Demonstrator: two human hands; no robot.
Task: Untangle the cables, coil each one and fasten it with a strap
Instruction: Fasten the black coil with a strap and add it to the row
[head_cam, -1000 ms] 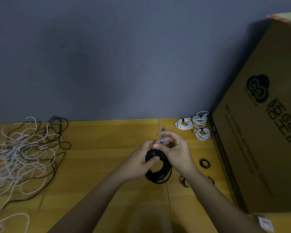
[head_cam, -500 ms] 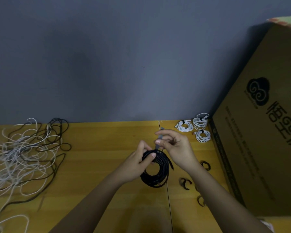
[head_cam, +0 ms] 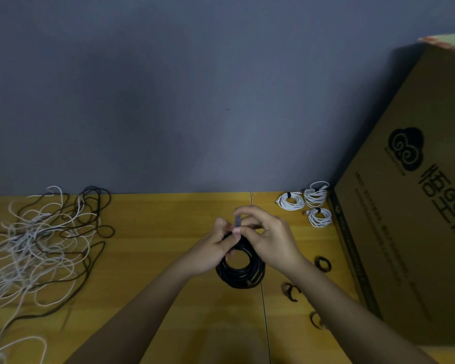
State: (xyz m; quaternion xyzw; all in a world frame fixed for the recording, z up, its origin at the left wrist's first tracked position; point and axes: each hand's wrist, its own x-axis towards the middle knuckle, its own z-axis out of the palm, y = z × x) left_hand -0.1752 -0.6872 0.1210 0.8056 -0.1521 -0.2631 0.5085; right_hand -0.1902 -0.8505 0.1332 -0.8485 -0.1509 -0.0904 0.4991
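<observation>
A black coiled cable (head_cam: 241, 271) is hanging just above the yellow wooden table (head_cam: 155, 258), near the seam between its two boards, held at its top by both hands. The left hand (head_cam: 216, 252) is gripping the top of the coil, fingers curled round the strands and thumb pressing on them. The right hand (head_cam: 271, 239) is pinching a grey strap (head_cam: 237, 221) between thumb and forefinger, the strap standing upright above the coil; its other fingers are curling loosely.

Three loose black straps (head_cam: 322, 264) are lying on the table to the right of the coil, near the big cardboard box (head_cam: 410, 232) that is closing off the right side. Three white coiled cables (head_cam: 309, 203), already strapped, are sitting at the back edge beside the box. A tangle of white and black cables (head_cam: 42, 248) is spreading over the far left, well apart from the hands, with bare tabletop lying between. A grey wall (head_cam: 195, 101) is bounding the table's back edge.
</observation>
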